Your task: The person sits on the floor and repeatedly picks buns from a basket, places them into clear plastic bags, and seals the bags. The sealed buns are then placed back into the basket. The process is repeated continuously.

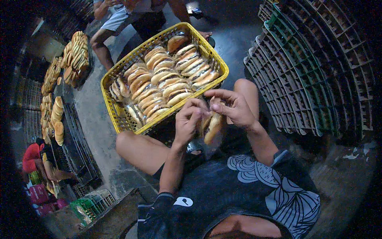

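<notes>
Both my hands meet just past the near right side of a yellow plastic crate [144, 128]. Between them hangs a filled bun [214, 128] in a clear plastic bag, its dark filling showing along one edge. My left hand [191, 118] pinches the top of the bag from one side. With thumb and forefinger, my right hand [235, 108] grips the bag's gathered mouth from the other side. Rows of bagged filled buns [163, 77] stand on edge in the crate. A darker brown bun [177, 43] lies at the crate's far end.
Stacked plastic crates [286, 83] rise close on my right. At left, heaps of unbagged buns [75, 55] lie beside dark racks [81, 143]. A person in red [32, 156] bends there; another person's legs [104, 46] are beyond my crate. A green crate [89, 207] sits lower left.
</notes>
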Demonstrator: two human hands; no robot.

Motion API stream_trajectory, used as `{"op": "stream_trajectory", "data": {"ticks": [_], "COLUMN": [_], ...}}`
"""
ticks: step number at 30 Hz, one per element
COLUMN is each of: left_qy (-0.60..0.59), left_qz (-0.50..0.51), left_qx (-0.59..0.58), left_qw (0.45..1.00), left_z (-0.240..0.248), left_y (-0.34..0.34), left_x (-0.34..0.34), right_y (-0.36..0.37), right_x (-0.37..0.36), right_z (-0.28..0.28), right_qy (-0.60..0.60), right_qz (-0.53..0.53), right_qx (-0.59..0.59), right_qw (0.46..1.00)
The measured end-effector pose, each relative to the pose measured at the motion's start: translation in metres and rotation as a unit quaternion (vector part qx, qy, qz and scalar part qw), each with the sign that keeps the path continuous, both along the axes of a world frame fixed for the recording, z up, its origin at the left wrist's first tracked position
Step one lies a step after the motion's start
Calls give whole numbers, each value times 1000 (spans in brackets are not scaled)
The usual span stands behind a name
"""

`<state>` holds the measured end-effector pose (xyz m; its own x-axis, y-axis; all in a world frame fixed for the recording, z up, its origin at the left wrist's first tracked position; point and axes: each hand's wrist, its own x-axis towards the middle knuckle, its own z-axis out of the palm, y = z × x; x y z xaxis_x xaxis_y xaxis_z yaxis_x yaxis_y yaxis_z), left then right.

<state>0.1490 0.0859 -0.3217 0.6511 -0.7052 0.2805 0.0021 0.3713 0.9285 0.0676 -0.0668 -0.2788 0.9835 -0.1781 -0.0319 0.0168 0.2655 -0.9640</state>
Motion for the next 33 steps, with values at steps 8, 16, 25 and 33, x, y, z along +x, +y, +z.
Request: {"op": "stream_trajectory", "data": {"ticks": [8, 16, 25, 33], "left_qy": [-128, -190, 59, -144], "left_qz": [126, 137, -97, -33], "left_qx": [162, 293, 415, 207], "left_qw": [970, 927, 903, 967], "left_z": [13, 25, -20, -8], "left_y": [2, -2, -18, -28], "left_x": [-11, -2, 17, -15], "right_y": [21, 13, 32, -9], "right_x": [6, 13, -27, -44], "right_z": [-12, -15, -40, -35], "right_qy": [-15, -91, 53, 130], "right_qz": [-158, -121, -35, -91], "right_qx": [-102, -557, -605, -271], "right_qw": [982, 817, 793, 949]}}
